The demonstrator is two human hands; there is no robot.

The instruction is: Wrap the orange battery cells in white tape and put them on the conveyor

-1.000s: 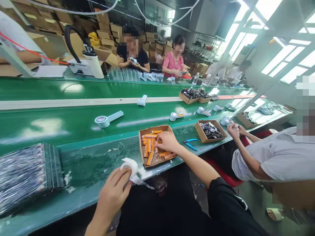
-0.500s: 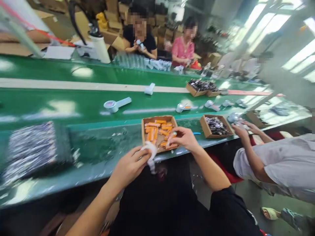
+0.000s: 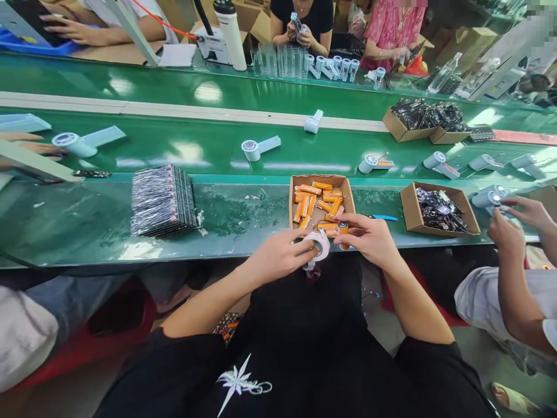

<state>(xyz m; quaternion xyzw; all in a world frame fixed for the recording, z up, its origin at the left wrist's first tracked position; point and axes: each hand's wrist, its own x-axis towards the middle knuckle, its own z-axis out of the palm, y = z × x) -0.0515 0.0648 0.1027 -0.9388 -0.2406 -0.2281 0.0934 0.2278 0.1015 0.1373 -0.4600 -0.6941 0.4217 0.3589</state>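
My left hand (image 3: 285, 255) is closed round a roll of white tape (image 3: 322, 247), fingers through its ring. In my right hand (image 3: 369, 239), thumb and fingers pinch an orange battery (image 3: 343, 232), held upright just right of the tape. Both hands are at the near edge of an open cardboard box (image 3: 297, 181). Inside that box lie several loose orange batteries (image 3: 310, 190), some partly hidden by my fingers.
Left of the box stands a stack of dark wrapped panels (image 3: 161, 200). To the right are a blue tool (image 3: 383, 217) and a box of small black parts (image 3: 404, 209). Pale blue housings (image 3: 251, 150) lie along the green belt (image 3: 191, 157). A co-worker's hands (image 3: 507, 229) work at the right.
My view has swung left and down, bringing more of the bench's left side in. The right hand has lifted an orange battery from over the box; the tape roll remains in the left.
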